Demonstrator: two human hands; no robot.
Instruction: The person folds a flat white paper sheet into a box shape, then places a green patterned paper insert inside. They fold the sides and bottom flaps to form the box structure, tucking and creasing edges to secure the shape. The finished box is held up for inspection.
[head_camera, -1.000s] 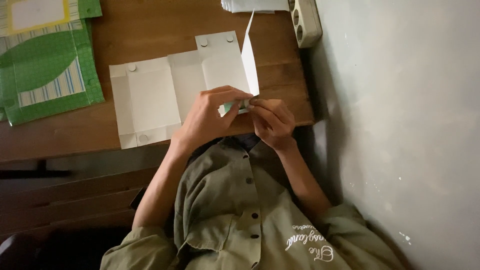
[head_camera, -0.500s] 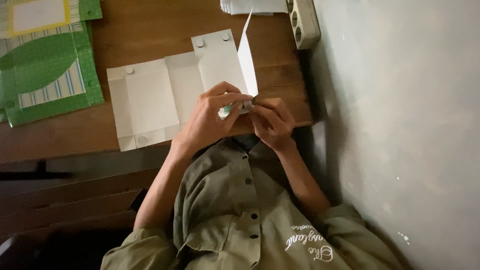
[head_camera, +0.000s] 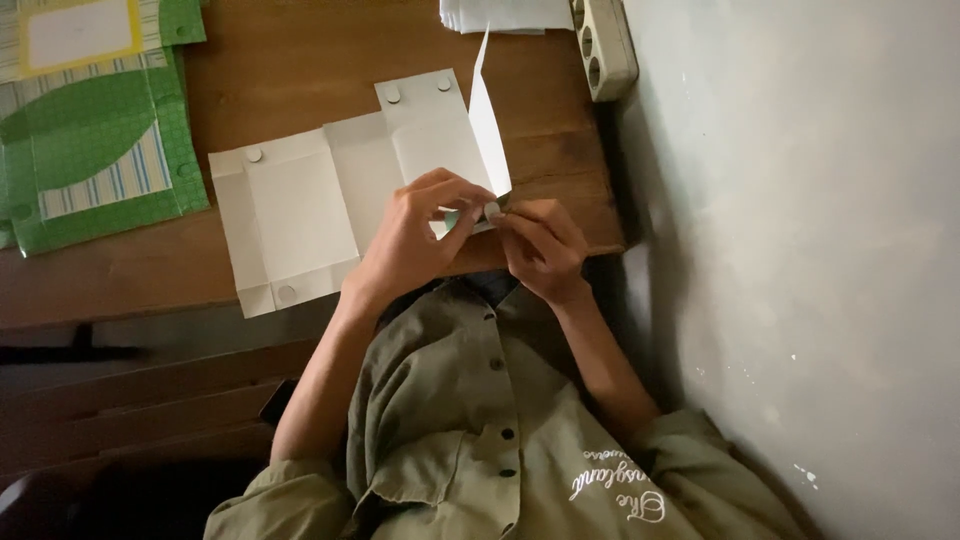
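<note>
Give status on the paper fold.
Done: white sheet creased into panels, round dots on its tabs. In hand: left hand and right hand pinch the raised flap at its near corner. Left: other panels lie flat on the table.

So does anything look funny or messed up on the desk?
Only one thing: the white card lies flat, but its right flap sticks straight up where both hands pinch its corner. Nothing looks torn or spilled.
</note>
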